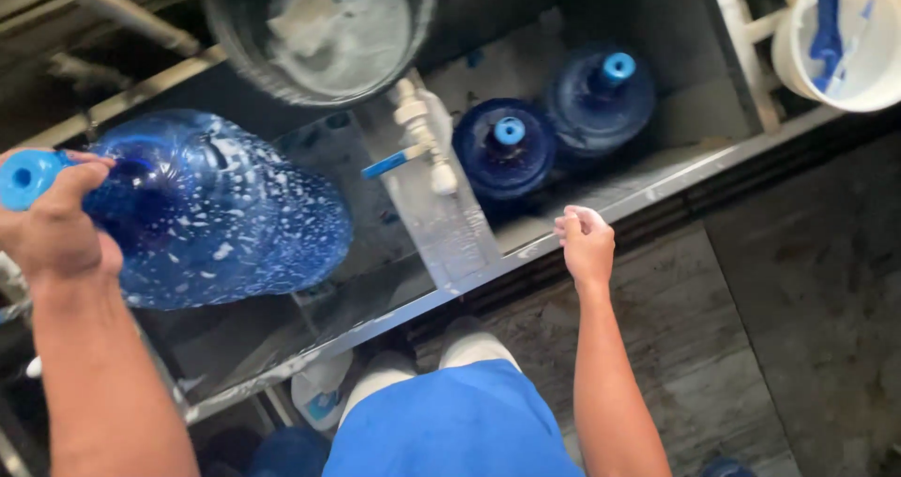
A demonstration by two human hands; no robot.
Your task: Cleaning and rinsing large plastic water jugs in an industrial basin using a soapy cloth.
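My left hand (pixel 52 223) grips the neck of a big blue water bottle (pixel 221 209) just below its blue cap. The bottle lies tilted on its side over a wash trough, and white suds fleck its wall. My right hand (pixel 586 244) is loosely closed with nothing in it and rests on the metal front rim of the trough (pixel 657 191). Two more blue capped bottles (pixel 507 148) (pixel 601 97) stand upright inside the trough beyond that hand.
A white pipe with a blue-handled tap (pixel 418 144) stands mid-trough. A dark tub of soapy water (pixel 319 26) sits at the back. A white bucket (pixel 840 45) is at the upper right. Grey tiled floor (pixel 751 346) lies right of me.
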